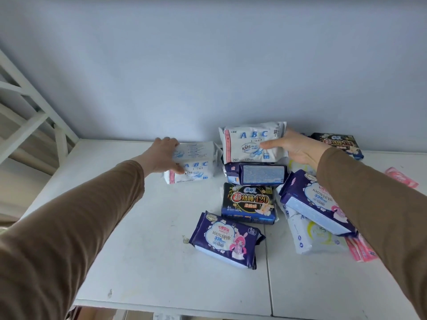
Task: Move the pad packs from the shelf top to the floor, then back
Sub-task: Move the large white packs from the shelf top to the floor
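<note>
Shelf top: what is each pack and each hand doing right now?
left hand: grips left ABC pack, lying flat
right hand: holds right ABC pack, raised upright
black 420 pack: lying flat, untouched
bunny pack: lying flat, untouched
shelf top: holding all packs

1. Two white ABC packs: one (196, 163) lies on the shelf top (138, 227), the other (250, 142) stands tilted near the wall.
2. Two black "420" packs: centre (249, 203) and far right (338, 144).
3. Purple packs: front (225, 239), right (309, 202), and one turned over (255, 173).
</note>
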Available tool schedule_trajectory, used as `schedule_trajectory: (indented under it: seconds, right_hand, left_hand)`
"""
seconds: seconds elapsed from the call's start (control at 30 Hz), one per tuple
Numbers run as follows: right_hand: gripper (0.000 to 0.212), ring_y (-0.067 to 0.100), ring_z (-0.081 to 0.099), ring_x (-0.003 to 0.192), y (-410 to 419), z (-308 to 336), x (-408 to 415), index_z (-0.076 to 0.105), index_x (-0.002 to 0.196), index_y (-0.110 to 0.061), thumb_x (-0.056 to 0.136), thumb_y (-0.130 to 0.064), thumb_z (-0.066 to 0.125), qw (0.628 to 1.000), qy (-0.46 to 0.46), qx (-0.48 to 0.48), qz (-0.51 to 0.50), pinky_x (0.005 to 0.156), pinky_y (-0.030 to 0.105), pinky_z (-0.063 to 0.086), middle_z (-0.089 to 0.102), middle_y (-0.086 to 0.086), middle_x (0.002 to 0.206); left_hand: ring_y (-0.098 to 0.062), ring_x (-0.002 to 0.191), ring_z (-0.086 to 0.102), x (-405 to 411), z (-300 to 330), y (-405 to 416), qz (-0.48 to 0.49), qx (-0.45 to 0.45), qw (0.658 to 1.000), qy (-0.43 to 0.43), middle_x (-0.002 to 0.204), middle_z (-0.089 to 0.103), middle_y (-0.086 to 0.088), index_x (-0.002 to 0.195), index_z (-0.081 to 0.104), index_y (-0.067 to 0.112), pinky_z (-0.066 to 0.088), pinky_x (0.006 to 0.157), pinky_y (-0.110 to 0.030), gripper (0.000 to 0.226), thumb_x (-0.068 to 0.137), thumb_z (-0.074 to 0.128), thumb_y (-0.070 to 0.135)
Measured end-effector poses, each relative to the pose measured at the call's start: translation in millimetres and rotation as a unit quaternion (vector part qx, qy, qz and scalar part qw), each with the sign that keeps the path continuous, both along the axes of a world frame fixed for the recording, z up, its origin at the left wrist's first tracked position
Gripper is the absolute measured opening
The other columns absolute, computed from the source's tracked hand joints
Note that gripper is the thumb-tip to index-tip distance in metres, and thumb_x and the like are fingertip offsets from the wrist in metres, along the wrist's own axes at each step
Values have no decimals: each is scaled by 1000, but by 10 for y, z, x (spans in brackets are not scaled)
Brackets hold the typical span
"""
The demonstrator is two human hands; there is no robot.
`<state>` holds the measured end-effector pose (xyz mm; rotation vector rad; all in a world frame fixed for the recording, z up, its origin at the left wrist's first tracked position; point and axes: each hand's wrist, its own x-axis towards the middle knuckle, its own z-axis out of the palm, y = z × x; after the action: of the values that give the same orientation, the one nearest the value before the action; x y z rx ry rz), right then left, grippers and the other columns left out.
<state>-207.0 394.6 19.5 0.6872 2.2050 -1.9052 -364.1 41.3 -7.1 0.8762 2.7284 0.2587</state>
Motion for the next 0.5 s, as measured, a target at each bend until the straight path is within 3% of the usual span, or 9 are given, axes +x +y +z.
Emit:
schedule_trajectory:
  seconds: [0.07,0.13,0.2,0.33,0.43,0.5]
  right_hand:
    - [92,20,53,118,-126,127,66,47,130,-20,50,-25,92,996,73,33,-40,94,38,49,58,0,127]
    - [83,7,57,105,-301,266,207,45,119,-36,51,-28,93,987,138,50,-59,76,22,56,56,-12,117]
    - [80,4,60,107,-519,378,396,48,120,-43,57,-30,96,981,171,67,-57,68,19,55,62,-14,119]
    - [100,14,60,122,-1151,454,935,47,144,-31,58,-39,96,980,162,103,-42,78,30,58,63,-9,135]
    - [100,17,63,119,-1752,365,1459,53,138,-25,50,-47,95,978,161,120,-61,81,30,58,68,-6,126]
    - [95,15,64,118,-2155,288,1816,58,134,-21,50,-46,95,981,149,101,-76,84,23,57,71,-7,120]
  left_hand:
    - [-20,103,42,45,69,-144,18,31,999,18,105,48,4,123,47,23,45,84,-38,83,56,87,51]
    - [-22,99,50,101,154,-334,33,61,997,17,102,49,5,121,47,27,51,80,-40,80,55,86,51]
    - [-20,92,54,167,244,-572,42,94,994,21,101,49,4,119,48,30,51,71,-36,78,55,86,54]
    - [-23,90,55,397,414,-1145,44,133,989,52,102,49,-1,122,49,32,50,71,-35,81,54,86,58]
    - [-27,96,53,667,499,-1600,32,144,987,70,105,49,-4,125,51,26,51,81,-40,84,55,88,55]
    - [-28,103,51,896,505,-1912,21,144,987,68,110,49,-6,129,50,24,48,88,-41,87,57,88,53]
